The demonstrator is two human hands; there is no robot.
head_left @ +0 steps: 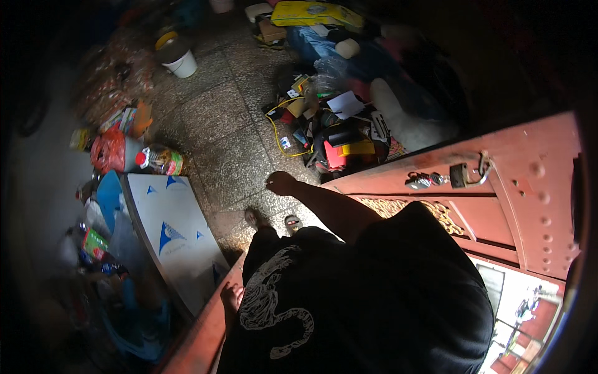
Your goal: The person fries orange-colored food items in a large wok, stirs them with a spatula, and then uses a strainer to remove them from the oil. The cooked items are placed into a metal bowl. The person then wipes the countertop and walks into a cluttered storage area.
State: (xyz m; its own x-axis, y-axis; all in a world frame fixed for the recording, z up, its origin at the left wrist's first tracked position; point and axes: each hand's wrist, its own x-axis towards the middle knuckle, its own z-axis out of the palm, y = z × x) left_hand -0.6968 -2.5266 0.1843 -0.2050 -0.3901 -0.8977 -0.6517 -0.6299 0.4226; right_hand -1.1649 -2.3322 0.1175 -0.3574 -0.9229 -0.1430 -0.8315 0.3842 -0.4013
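Note:
My right hand reaches forward over the speckled tile floor. Its fingers are curled and the palm is hidden, with no object visible in it. Low at my side, my left hand is beside the edge of a red door leaf; whether it grips that edge is unclear. To my right is another red door leaf with gold scrollwork. An opened padlock hangs on it, with a bunch of keys in it. My sandalled feet stand between the leaves.
A white panel with blue triangles stands at left, near an oil bottle and a red plastic bag. Ahead is a white bucket. Boxes, papers and a yellow cable clutter the right. Bright daylight enters behind me.

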